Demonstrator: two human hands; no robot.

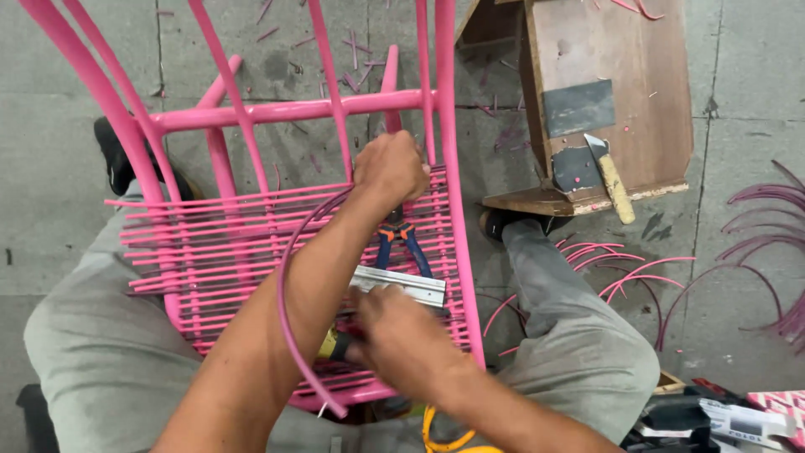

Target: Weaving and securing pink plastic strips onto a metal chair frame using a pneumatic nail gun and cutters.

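**Hands crossing over the pink woven chair seat**

You are working on the pink chair frame (293, 109), which is lying tipped between your knees with its partly woven seat (218, 252) of pink cord rows facing up at you. A loose pink cord (285, 319) is arcing from near the top of the seat, round your forearm and down to a free end by the lower rail.

Your left hand (390, 168) is reaching forward across the seat, forearm running diagonally up from the lower left, fingers curled into a closed grip at the seat's upper right corner; what it is gripping is hidden under the knuckles. Your right hand (402, 335) is coming in from the lower right, blurred, fingers closed around a small dark tool with a yellow band (331, 344).

Blue-and-orange pliers (401, 243) are lying on the weave between your hands, just above a flat metal bar (402, 285).

Further out, a wooden stool (604, 101) is standing on the grey floor with a yellow-handled scraper (610, 180) on it, and cut pink cords (755, 235) are lying scattered at the right.
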